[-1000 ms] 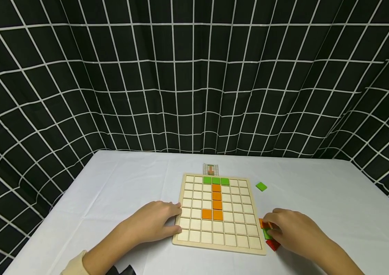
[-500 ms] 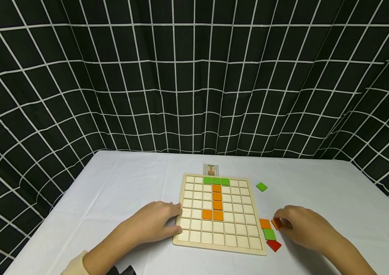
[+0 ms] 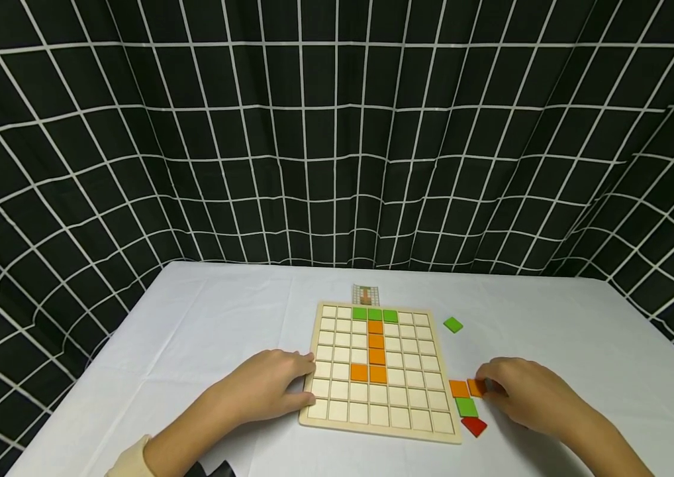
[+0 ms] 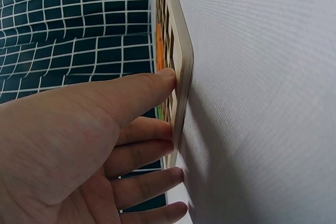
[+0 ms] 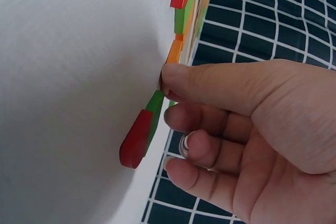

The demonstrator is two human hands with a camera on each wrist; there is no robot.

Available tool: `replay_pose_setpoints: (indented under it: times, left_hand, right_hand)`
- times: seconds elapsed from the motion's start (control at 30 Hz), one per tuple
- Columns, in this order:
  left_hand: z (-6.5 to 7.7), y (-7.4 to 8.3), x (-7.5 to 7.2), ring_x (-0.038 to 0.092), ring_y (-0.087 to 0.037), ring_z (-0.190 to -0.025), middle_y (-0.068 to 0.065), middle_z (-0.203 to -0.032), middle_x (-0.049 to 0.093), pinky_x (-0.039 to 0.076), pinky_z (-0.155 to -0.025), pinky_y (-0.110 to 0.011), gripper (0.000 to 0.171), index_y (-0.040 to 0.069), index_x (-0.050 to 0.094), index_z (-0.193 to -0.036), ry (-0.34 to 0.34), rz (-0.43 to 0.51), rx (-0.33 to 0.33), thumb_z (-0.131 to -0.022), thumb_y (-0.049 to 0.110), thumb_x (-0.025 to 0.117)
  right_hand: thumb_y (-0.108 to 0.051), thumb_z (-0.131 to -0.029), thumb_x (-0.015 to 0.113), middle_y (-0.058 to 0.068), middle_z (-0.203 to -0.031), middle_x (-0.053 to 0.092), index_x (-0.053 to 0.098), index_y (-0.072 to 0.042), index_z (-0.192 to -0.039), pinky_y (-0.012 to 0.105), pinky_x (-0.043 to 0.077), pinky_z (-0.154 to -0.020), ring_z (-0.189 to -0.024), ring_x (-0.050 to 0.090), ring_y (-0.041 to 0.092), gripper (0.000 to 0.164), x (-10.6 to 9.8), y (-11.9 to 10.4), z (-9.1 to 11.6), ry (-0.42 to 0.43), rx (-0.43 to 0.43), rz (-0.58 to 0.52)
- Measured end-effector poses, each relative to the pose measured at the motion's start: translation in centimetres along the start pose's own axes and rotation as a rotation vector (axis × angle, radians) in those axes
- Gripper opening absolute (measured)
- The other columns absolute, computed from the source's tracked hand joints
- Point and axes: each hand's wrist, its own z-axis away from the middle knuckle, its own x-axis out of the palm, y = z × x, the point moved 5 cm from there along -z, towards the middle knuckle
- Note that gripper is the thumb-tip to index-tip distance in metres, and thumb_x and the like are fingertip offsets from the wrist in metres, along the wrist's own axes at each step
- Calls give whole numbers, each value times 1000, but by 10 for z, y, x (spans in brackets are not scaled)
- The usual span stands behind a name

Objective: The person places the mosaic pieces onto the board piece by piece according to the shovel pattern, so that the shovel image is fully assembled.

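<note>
A square wooden grid board [image 3: 398, 415] lies on the table, its far row bearing green tiles [image 3: 375, 315] above an upright line of orange tiles [image 3: 376, 342]. At the board's left edge rests my left hand [image 3: 271, 384], its thumb on the frame in the left wrist view and the fingers extended. My right hand [image 3: 530, 397] pinches the right side of an orange tile [image 3: 476, 387] that lies nearly flat. Beside this tile are another orange tile [image 3: 459, 389], a green tile [image 3: 466, 407] and a red tile [image 3: 474, 426].
A small pattern card [image 3: 365, 295] sits behind the board. One green tile [image 3: 453, 324] lies apart at the board's far right. The right wrist view shows a red tile [image 5: 136, 139] and a green tile [image 5: 153, 114] near the right hand. A black gridded curtain [image 3: 337, 132] surrounds the table.
My right hand first moved right from the tile group with an orange tile. That tile went from tilted to nearly flat beside the other orange one. The left hand stayed still.
</note>
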Motion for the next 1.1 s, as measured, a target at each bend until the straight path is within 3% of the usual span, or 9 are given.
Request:
replay_pose_setpoints:
  times: [0.33,0.53,0.73,0.97,1.1]
  left_hand:
    - [0,3,-1,62,-30,-119,-12,-131,65,51,-97,-49,21,17,63,-85,11,-1,28,-88,32,77]
    - [0,3,-2,62,-31,-119,-12,-131,64,50,-98,-49,20,16,65,-87,12,-1,20,-88,31,77]
    - [1,2,0,63,-31,-119,-12,-130,65,50,-98,-49,26,11,71,-100,23,-10,22,-87,32,77]
    - [1,1,0,63,-30,-119,-11,-130,66,51,-97,-49,21,13,69,-93,30,-13,27,-87,32,77]
    - [1,1,0,63,-30,-119,-11,-130,65,50,-97,-48,24,12,71,-98,26,-18,29,-88,33,76]
  right_hand:
    - [-9,-78,83,-15,-74,50,72,-17,-92,26,41,-58,-67,45,6,20,-3,-1,0,3,10,-30]
    - [-12,-79,83,-15,-70,45,71,-19,-92,25,36,-57,-65,42,4,19,-6,-7,-1,23,-32,-40]
    - [-10,-80,81,-14,-68,44,72,-18,-91,24,34,-55,-63,41,3,16,-6,-17,-9,21,-54,-59]
    - [-10,-79,83,-15,-69,45,72,-16,-92,23,38,-55,-63,42,2,18,-7,-32,-16,27,-100,-73]
    - [-10,-79,82,-17,-70,46,71,-17,-93,23,39,-55,-63,42,2,19,-9,-39,-20,21,-130,-88]
